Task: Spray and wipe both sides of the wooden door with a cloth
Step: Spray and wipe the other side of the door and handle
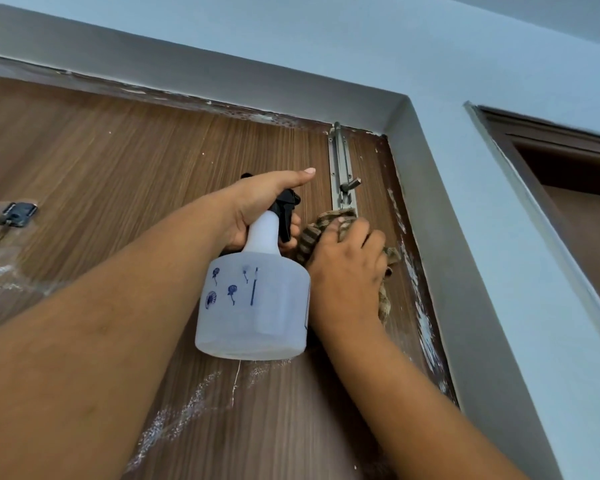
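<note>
Head view, looking up at the top right corner of the door (125,150): the left hand (257,202) is wrapped around the neck of the bottle (253,303), thumb extended along the black sprayer, keeping it lifted and ready while the other hand works. Just right of it, the right hand (350,268) presses the striped cloth (312,233) flat against the wood below the bolt (343,171), fingers spread, apparently to rub the upper corner near the frame (440,188). White flecks streak the door's right edge and its lower face, suggesting wiping remains. At far left, a hook (11,220) hangs on the door.
</note>
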`<state>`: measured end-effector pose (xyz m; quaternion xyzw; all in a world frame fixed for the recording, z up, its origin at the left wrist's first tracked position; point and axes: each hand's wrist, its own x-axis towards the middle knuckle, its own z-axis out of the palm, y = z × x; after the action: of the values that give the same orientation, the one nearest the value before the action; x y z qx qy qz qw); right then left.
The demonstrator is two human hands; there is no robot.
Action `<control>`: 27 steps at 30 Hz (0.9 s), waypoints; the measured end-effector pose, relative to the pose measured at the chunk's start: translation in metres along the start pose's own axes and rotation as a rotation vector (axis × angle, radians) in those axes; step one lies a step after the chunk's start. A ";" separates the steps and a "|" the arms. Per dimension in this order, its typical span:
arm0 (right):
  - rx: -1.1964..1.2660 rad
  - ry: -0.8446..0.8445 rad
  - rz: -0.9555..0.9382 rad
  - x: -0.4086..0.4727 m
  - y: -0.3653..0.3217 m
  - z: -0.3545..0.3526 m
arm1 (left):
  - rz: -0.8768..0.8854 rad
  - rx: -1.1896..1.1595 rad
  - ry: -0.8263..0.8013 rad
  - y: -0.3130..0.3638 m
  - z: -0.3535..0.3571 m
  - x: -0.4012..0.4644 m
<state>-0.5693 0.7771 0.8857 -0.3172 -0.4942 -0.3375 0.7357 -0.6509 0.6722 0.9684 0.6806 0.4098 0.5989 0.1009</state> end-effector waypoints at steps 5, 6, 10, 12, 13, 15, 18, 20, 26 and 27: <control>0.237 -0.173 -0.277 0.021 0.041 -0.015 | 0.012 0.003 0.034 -0.001 -0.002 0.002; 0.251 -0.157 -0.172 0.026 0.051 -0.016 | 0.009 -0.009 0.031 -0.001 -0.003 0.003; 0.409 -0.173 0.280 0.047 0.066 -0.035 | -0.006 -0.027 0.024 -0.002 -0.001 -0.001; 0.417 -0.180 0.305 0.065 0.054 -0.045 | -0.010 -0.027 0.035 -0.002 0.000 -0.002; 0.394 -0.160 0.266 0.074 0.044 -0.048 | -0.008 -0.026 0.041 -0.002 0.001 -0.003; 0.256 -0.122 0.145 0.091 0.021 -0.044 | 0.003 -0.026 0.049 -0.003 0.001 -0.005; -0.064 -0.230 -0.001 0.112 -0.001 -0.032 | 0.011 -0.024 0.058 -0.002 0.002 -0.004; -0.292 -0.394 -0.041 0.123 -0.007 -0.034 | 0.010 -0.018 0.053 -0.002 0.000 -0.004; -0.473 -0.690 -0.185 0.150 -0.009 -0.050 | 0.006 -0.007 0.046 0.000 0.001 -0.006; -0.513 -0.682 -0.212 0.147 -0.013 -0.052 | 0.005 -0.004 0.039 0.001 0.001 -0.007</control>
<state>-0.5108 0.7009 1.0097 -0.5304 -0.6389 -0.3989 0.3890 -0.6491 0.6672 0.9639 0.6695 0.4087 0.6133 0.0927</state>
